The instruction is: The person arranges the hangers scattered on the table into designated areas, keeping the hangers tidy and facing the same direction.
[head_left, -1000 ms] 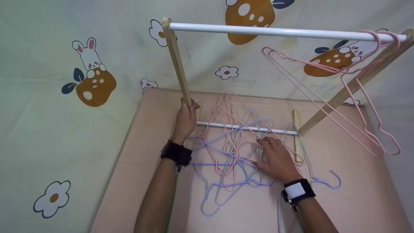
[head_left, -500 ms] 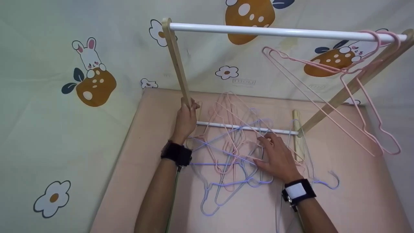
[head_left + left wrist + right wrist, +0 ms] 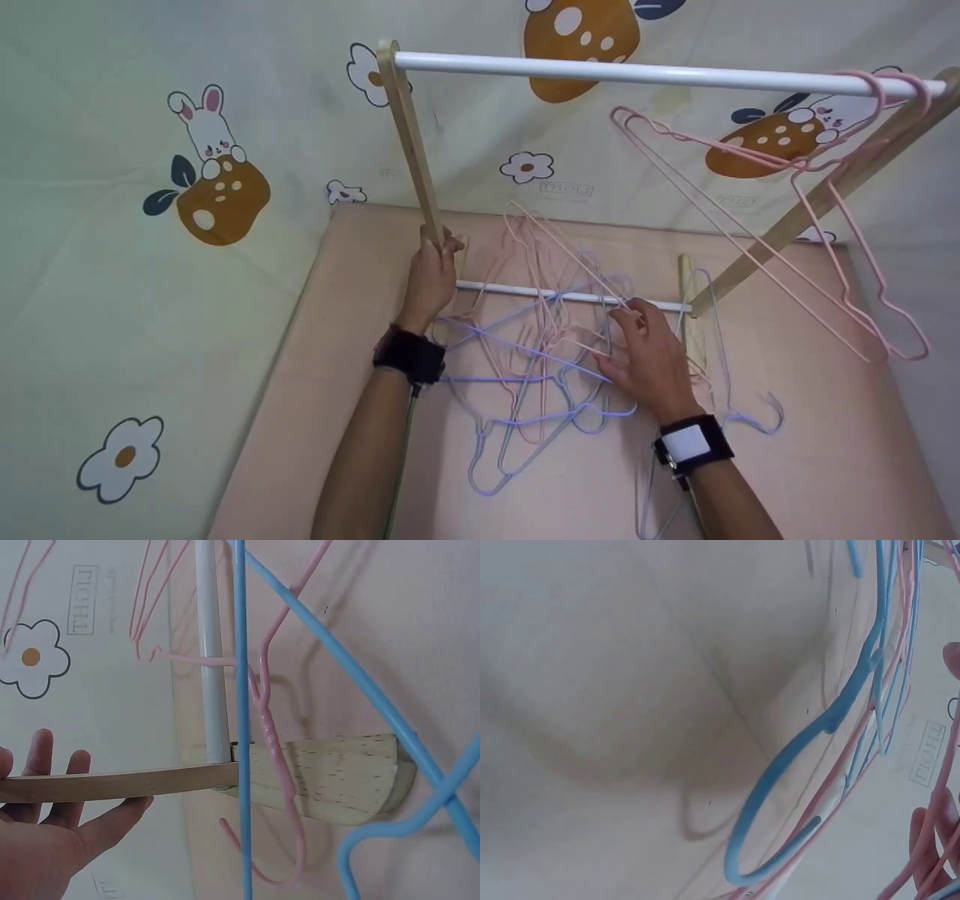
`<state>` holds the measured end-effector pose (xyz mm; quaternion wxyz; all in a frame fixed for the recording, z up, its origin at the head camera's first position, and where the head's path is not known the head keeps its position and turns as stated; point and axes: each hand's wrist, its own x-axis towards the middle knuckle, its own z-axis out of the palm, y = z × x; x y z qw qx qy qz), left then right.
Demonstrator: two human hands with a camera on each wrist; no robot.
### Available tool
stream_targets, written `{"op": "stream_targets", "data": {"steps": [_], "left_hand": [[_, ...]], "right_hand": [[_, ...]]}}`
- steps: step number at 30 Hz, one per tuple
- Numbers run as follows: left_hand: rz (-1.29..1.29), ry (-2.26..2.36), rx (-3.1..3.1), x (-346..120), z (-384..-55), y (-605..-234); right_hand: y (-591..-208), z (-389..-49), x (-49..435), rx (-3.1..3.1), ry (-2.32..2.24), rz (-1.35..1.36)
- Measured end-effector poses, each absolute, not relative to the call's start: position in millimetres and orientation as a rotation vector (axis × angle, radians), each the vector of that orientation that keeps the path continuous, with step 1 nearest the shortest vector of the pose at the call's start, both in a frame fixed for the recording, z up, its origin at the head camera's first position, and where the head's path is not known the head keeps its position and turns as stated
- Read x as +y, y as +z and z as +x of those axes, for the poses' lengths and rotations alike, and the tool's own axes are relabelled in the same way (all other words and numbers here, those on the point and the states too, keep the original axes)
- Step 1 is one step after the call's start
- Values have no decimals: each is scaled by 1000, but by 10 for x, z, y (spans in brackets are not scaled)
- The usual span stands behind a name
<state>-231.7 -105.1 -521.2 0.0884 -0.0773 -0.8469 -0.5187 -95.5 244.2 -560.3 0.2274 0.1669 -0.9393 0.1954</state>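
My left hand (image 3: 431,281) grips the left wooden post (image 3: 412,150) of a garment rack near its lower end. In the left wrist view, the fingers lie across the post (image 3: 150,784). My right hand (image 3: 652,360) pinches a pink clothes hanger (image 3: 939,799) at the right of a tangled hanger pile. The pile lies over the rack's lower white bar (image 3: 510,289) and mixes several pink and blue hangers. A blue hanger hook (image 3: 757,802) shows close up in the right wrist view. Parts of the held hanger are hidden behind the fingers.
Pink hangers (image 3: 795,165) hang at the right end of the upper white rail (image 3: 600,71). The right wooden post (image 3: 825,195) slants down to a wooden foot (image 3: 694,345). A patterned cloth wall (image 3: 285,315) stands behind the pink surface (image 3: 825,465).
My right fingers have closed on the pink hanger and shifted slightly right and up. The pink hanger has shifted, and nearby blue hangers have moved a little. My left hand has stayed on the post.
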Motion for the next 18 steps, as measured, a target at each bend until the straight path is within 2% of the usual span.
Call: {"op": "stream_targets", "data": {"steps": [18], "left_hand": [[-262,-1567,-2519,-1064,-2309,-5204]], "right_hand": [[-5727,-1032,2397,-2432,519,331]]}}
